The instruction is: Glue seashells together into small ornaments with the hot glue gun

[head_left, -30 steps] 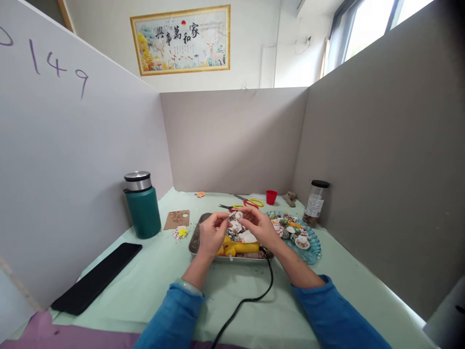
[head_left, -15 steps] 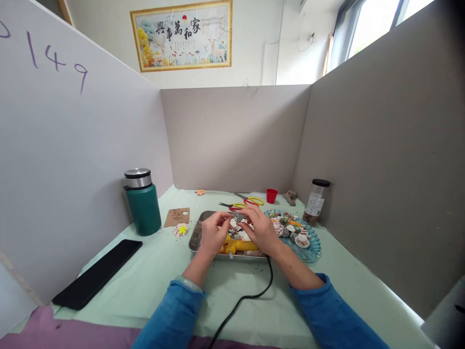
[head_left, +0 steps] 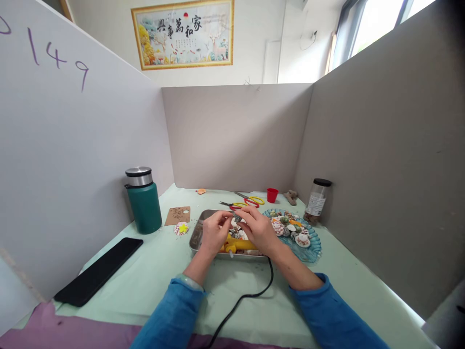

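Both my hands hover over a metal tray (head_left: 198, 237) filled with small shells. My left hand (head_left: 214, 234) has its fingers curled, with the fingertips pinched near a small dark piece (head_left: 237, 219). My right hand (head_left: 257, 228) meets it from the right, its fingers pinched on the same small piece. A yellow glue gun (head_left: 240, 245) lies in the tray under my hands, and its black cord (head_left: 250, 293) runs toward me. A blue glass plate (head_left: 310, 249) of painted shells sits just right of the tray.
A green flask (head_left: 144, 201) stands at the left, a black phone (head_left: 99, 269) lies nearer me. A brown card (head_left: 178, 215) and a decorated shell (head_left: 181, 228) lie left of the tray. Scissors (head_left: 247, 201), a red cup (head_left: 272, 195) and a clear jar (head_left: 314, 199) stand behind. Partition walls close three sides.
My hands have dropped lower over the tray and moved closer together. The white shell held up a second ago is no longer between my fingers; a small dark piece is there now.
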Tool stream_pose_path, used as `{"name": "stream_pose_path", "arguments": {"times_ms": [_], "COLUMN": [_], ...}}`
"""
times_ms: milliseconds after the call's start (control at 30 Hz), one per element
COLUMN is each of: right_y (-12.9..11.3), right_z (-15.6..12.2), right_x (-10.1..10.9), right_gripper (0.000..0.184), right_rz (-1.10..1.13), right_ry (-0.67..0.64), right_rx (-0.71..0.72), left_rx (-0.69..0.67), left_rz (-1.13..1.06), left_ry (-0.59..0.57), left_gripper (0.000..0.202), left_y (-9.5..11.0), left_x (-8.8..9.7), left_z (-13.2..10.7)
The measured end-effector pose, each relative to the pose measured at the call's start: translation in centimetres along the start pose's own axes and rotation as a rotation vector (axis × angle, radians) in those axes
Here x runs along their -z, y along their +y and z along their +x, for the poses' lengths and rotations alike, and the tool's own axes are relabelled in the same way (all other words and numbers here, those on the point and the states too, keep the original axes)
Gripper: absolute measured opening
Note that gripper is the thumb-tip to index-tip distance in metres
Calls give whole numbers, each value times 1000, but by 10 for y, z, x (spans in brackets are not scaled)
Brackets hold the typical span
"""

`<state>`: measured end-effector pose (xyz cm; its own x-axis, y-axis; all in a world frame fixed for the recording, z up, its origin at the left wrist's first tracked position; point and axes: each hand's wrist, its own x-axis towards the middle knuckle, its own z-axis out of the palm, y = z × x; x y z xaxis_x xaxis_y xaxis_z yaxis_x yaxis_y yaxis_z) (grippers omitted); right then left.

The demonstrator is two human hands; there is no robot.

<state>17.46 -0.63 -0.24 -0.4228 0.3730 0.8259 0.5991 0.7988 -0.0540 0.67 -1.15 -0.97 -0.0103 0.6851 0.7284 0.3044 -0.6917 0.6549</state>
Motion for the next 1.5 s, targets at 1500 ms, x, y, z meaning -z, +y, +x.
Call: {"name": "stream_pose_path", "arguments": {"times_ms": [1500], "right_y": [-5], "right_z": [7], "right_x": [-5], "right_gripper": [35], "right_rz": [1504], "right_ry": [25], "right_rx": [-867], "left_rx": [256], "left_rz": [-375], "left_ry": [-70], "left_gripper": [23], "left_y": [12], "left_x": [2], "left_z": [4]}}
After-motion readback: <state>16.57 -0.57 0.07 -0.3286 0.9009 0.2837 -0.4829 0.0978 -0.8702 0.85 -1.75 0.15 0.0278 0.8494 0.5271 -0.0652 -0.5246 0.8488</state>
